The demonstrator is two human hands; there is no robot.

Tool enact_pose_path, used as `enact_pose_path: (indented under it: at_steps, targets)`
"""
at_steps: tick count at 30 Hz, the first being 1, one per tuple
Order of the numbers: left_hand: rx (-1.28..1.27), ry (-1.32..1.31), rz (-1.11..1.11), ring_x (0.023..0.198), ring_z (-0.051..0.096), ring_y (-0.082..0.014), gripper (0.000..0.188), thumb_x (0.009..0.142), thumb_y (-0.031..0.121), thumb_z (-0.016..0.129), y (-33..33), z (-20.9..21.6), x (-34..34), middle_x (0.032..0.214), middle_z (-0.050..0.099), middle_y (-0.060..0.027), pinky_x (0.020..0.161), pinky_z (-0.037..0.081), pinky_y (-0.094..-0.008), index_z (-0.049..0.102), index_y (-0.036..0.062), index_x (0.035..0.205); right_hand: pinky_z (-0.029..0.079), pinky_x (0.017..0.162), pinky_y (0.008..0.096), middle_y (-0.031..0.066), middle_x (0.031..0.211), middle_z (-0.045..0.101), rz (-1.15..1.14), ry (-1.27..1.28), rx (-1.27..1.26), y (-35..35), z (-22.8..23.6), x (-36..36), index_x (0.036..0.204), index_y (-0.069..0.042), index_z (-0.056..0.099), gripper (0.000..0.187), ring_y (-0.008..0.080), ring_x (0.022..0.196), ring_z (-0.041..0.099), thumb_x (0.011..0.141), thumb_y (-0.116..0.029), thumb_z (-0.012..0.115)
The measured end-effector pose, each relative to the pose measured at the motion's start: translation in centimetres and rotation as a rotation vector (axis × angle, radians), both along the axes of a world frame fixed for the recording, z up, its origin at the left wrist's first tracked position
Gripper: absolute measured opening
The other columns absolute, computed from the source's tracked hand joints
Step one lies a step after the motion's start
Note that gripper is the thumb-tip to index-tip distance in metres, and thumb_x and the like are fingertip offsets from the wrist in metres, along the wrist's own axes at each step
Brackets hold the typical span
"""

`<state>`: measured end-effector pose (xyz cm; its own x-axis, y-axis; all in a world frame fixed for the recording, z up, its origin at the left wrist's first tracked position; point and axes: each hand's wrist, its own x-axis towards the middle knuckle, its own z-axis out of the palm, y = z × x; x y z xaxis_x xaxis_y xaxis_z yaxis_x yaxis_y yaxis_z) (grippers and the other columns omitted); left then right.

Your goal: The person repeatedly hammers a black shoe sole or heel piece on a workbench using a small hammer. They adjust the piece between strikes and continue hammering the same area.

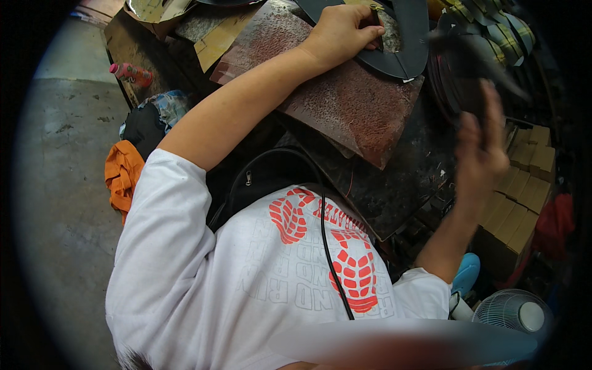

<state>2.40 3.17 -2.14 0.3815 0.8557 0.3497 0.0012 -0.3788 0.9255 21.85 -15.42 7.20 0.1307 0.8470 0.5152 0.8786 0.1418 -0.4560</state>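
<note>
My left hand [342, 34] is closed in a pinch over a black, ring-shaped flat piece [404, 58], with a slim dark piece [377, 40] that has a brass-coloured end at its fingertips. What that slim piece is, I cannot tell. Beneath the ring lies a worn red-brown board [364, 111] with a rough, pitted surface. On the right my right hand [481, 145] is raised and smeared by motion, beside a stack of dark curved pieces [447, 80]. A dark blurred shape is just above its fingers; whether the hand holds it does not show.
Several small cardboard boxes [512, 209] are stacked at the right, above a white fan [515, 314]. Plaid curved pieces [505, 37] lie at the far right. To the left are a pink bottle [132, 74] and an orange cloth [123, 172]. A black cable [327, 240] crosses my shirt.
</note>
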Motion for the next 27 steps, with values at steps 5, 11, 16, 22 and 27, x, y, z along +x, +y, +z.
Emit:
enact_pose_path:
  at_steps: [5, 11, 16, 22, 27]
  targets:
    - [0.643, 0.257, 0.193, 0.078, 0.070, -0.0321, 0.015, 0.087, 0.015, 0.069, -0.6, -0.1, 1.3, 0.082, 0.069, -0.0146, 0.071, 0.056, -0.0404, 0.067, 0.0038, 0.096, 0.044, 0.055, 0.0257, 0.0096, 0.083, 0.063, 0.487, 0.795, 0.443, -1.1, 6.4, -0.8, 0.101, 0.001, 0.062, 0.031, 0.0135, 0.062, 0.057, 0.102, -0.029, 0.055]
    - [0.800, 0.325, 0.227, 0.077, 0.071, -0.0298, 0.012, 0.088, 0.013, 0.067, -1.2, -0.5, 2.0, 0.081, 0.070, -0.0124, 0.069, 0.056, -0.0380, 0.067, 0.0031, 0.095, 0.051, 0.060, 0.0288, 0.0072, 0.100, 0.075, 0.074, 0.450, -0.301, -0.1, -4.6, 1.8, 0.151, -0.024, 0.045, 0.055, 0.0142, 0.076, 0.070, 0.100, -0.025, 0.063]
    - [-0.026, 0.001, 0.102, 0.076, 0.070, -0.0316, 0.014, 0.087, 0.012, 0.067, -0.3, -0.5, 0.9, 0.080, 0.070, -0.0130, 0.069, 0.056, -0.0399, 0.067, 0.0013, 0.095, 0.056, 0.075, 0.0406, 0.0169, 0.103, 0.074, 0.037, 0.043, -0.276, 0.0, -5.9, 0.9, 0.149, -0.030, 0.048, 0.052, 0.0321, 0.092, 0.074, 0.100, -0.034, 0.062]
    - [-0.138, 0.006, 0.069, 0.065, 0.070, -0.0146, 0.016, 0.096, 0.008, 0.064, -0.2, 0.0, 0.6, 0.076, 0.070, -0.0117, 0.059, 0.056, -0.0282, 0.064, -0.0076, 0.091, 0.057, 0.078, 0.0399, 0.0164, 0.104, 0.074, -0.039, 0.086, -0.297, -0.2, -5.6, -0.2, 0.149, -0.029, 0.047, 0.053, 0.0316, 0.095, 0.074, 0.099, -0.034, 0.063]
    - [-0.095, 0.045, 0.115, 0.064, 0.069, -0.0139, 0.015, 0.095, 0.007, 0.065, -0.7, 0.4, 0.9, 0.074, 0.070, -0.0114, 0.058, 0.055, -0.0281, 0.064, -0.0071, 0.089, 0.055, 0.077, 0.0372, 0.0159, 0.116, 0.070, 0.071, 0.200, -0.331, -1.4, -6.6, 3.1, 0.142, -0.020, 0.053, 0.045, 0.0261, 0.101, 0.069, 0.099, -0.032, 0.062]
